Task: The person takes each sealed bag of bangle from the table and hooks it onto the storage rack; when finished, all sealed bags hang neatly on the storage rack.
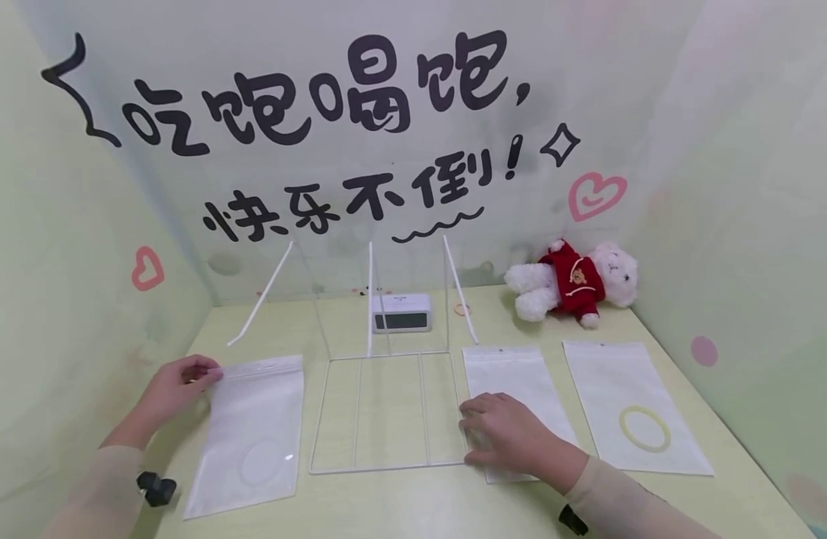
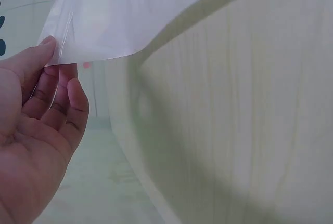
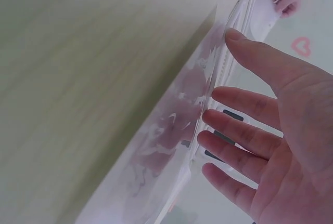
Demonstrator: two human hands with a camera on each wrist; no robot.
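Note:
My left hand [image 1: 177,385] pinches the upper left corner of a white zip bag [image 1: 251,404] between thumb and fingers. In the left wrist view that bag corner [image 2: 99,37] is lifted off the table. A pale ring shows on this bag's lower part. In the middle stands a white wire rack [image 1: 370,299] with a flat base and angled uprights. Over a second zip bag [image 1: 514,374] is my right hand [image 1: 504,434], its fingers spread and nearly straight. Its fingertips lie at the rack's right edge; whether they touch the wire I cannot tell.
A third zip bag [image 1: 602,389] bearing a yellow ring [image 1: 624,427] lies at the right. Behind the rack stands a small digital clock [image 1: 403,311]. A white plush bear [image 1: 575,281] in red lies at the back right. Walls enclose the table's back and sides.

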